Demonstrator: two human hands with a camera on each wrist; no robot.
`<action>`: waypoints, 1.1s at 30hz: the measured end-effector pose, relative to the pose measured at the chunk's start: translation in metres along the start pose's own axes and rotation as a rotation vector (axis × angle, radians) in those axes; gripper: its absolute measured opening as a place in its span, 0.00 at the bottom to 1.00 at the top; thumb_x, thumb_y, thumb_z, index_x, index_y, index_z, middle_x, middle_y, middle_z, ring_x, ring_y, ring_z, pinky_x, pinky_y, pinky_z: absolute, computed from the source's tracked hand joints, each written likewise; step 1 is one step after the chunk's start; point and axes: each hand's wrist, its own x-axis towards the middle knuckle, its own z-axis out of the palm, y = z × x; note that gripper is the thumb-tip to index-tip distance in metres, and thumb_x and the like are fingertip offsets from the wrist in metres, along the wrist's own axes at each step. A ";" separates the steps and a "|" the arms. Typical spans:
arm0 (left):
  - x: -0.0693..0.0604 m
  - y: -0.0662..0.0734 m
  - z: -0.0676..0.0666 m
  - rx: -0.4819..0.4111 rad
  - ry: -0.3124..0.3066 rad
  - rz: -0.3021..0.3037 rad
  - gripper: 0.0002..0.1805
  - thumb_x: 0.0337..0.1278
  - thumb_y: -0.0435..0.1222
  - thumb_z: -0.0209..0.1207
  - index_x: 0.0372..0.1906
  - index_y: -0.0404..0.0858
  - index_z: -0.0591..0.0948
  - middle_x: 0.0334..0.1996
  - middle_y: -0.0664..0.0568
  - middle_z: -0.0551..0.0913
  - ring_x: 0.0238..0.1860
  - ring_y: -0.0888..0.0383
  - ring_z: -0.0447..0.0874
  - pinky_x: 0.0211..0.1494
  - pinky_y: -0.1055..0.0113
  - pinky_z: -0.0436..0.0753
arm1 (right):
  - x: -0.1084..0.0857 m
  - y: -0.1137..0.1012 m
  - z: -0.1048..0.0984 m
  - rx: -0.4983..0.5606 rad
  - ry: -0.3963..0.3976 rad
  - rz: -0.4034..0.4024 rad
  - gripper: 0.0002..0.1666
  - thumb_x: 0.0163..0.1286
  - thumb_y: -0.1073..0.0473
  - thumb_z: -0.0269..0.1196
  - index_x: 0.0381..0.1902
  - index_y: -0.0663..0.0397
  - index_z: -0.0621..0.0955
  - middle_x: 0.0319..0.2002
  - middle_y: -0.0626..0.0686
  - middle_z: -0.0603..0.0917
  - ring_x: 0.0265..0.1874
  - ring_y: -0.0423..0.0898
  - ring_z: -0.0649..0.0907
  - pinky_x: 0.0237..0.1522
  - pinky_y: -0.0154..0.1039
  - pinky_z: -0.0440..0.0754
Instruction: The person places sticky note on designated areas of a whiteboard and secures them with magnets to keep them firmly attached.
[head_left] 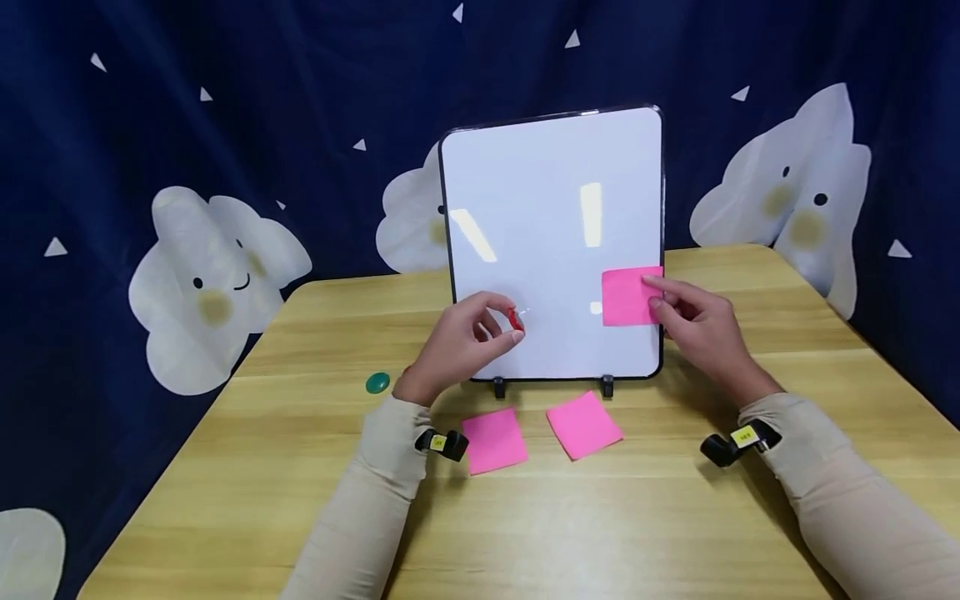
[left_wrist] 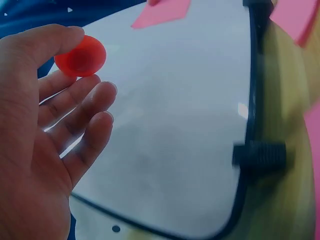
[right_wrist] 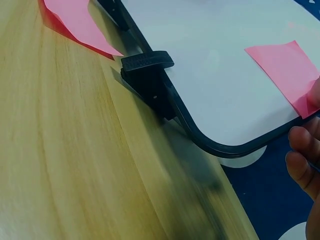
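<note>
A whiteboard [head_left: 525, 183] with a black frame stands upright on the table. My left hand [head_left: 463, 340] pinches a round red magnet [left_wrist: 85, 59] between thumb and fingertips, in front of the board's lower left; the other fingers are loosely bent. My right hand [head_left: 708, 332] holds a pink sticky note [head_left: 622, 298] by its right side, against the board's lower right edge. In the right wrist view that note [right_wrist: 282, 70] lies along the black rim, with fingertips beside the frame; part of this hand is out of view.
Two more pink sticky notes, a left one [head_left: 495, 442] and a right one [head_left: 585, 426], lie on the wooden table [head_left: 600, 525] before the board. A green disc [head_left: 378, 382] lies left of my left wrist. Black feet [head_left: 607, 386] support the board. A dark blue curtain [head_left: 315, 75] hangs behind.
</note>
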 end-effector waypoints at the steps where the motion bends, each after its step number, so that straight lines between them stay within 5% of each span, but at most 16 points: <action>1: 0.003 0.001 0.003 -0.010 -0.002 0.004 0.16 0.62 0.41 0.68 0.52 0.42 0.81 0.39 0.52 0.83 0.30 0.58 0.80 0.31 0.60 0.82 | 0.000 0.001 -0.001 0.009 -0.002 -0.004 0.20 0.71 0.66 0.64 0.59 0.51 0.84 0.29 0.53 0.75 0.22 0.42 0.73 0.22 0.28 0.71; 10: 0.017 0.012 0.023 -0.027 -0.024 0.028 0.19 0.62 0.41 0.67 0.56 0.41 0.80 0.43 0.56 0.82 0.32 0.59 0.81 0.33 0.62 0.83 | -0.001 0.005 0.004 0.005 -0.020 0.011 0.20 0.71 0.67 0.63 0.59 0.52 0.84 0.28 0.52 0.75 0.21 0.41 0.72 0.21 0.28 0.70; 17: 0.027 0.014 0.033 -0.058 -0.033 0.048 0.19 0.63 0.42 0.66 0.56 0.41 0.80 0.44 0.59 0.81 0.32 0.60 0.81 0.33 0.63 0.83 | 0.000 0.000 0.001 -0.022 0.003 -0.008 0.20 0.69 0.73 0.62 0.58 0.62 0.83 0.27 0.56 0.74 0.20 0.41 0.71 0.21 0.28 0.69; 25: 0.038 0.018 0.045 -0.079 -0.050 0.056 0.20 0.64 0.42 0.65 0.58 0.41 0.80 0.45 0.58 0.82 0.33 0.60 0.81 0.32 0.63 0.82 | 0.001 0.003 0.000 -0.021 0.011 -0.010 0.20 0.71 0.65 0.64 0.59 0.48 0.85 0.28 0.52 0.75 0.21 0.42 0.72 0.20 0.29 0.69; 33: 0.049 0.023 0.052 -0.103 -0.083 0.014 0.19 0.65 0.44 0.65 0.58 0.48 0.80 0.49 0.59 0.83 0.34 0.61 0.83 0.32 0.62 0.83 | 0.000 0.002 0.000 -0.024 -0.003 0.019 0.21 0.71 0.67 0.63 0.60 0.51 0.84 0.27 0.53 0.75 0.20 0.43 0.71 0.20 0.31 0.68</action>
